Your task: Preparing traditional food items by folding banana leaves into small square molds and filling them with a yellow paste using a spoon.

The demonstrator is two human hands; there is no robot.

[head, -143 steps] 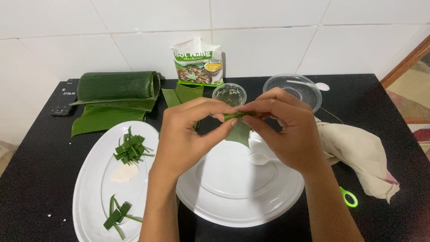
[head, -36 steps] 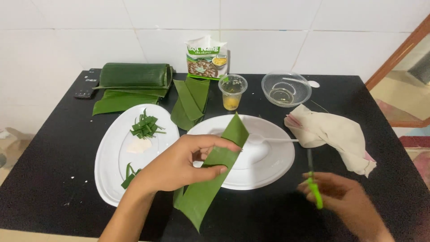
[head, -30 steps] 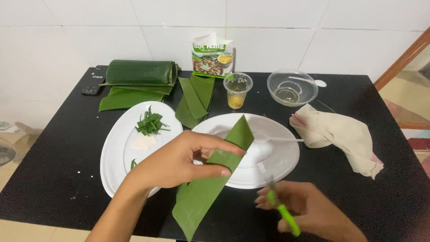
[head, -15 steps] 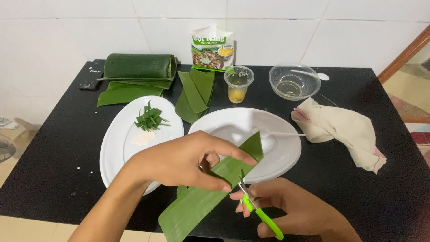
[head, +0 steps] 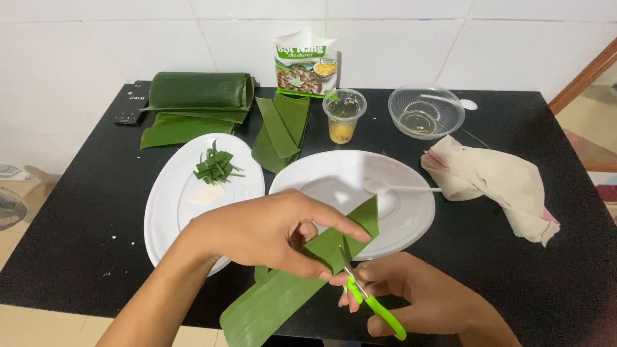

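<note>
My left hand point(head: 267, 230) grips a long green banana-leaf strip point(head: 283, 295) above the near edge of the black table point(head: 96, 212). My right hand point(head: 421, 303) holds small green-handled scissors point(head: 369, 301), whose blades bite into the strip's edge just under my left thumb. The strip's upper end point(head: 366, 215) overlaps the round white plate point(head: 385, 222).
An oval white plate point(head: 170, 205) carries small leaf pieces point(head: 217, 167). At the back lie a rolled banana leaf point(head: 199, 90), cut leaf pieces point(head: 281, 128), a printed pouch point(head: 305, 61), a plastic cup point(head: 344, 115), a clear bowl point(head: 425, 110). A beige cloth point(head: 498, 183) is at right. A white spoon point(head: 398, 188) rests on the round plate.
My right hand picked up the scissors from the right side of the table, brought them to the leaf strip and started cutting. My left hand lowered the strip toward the near edge.
</note>
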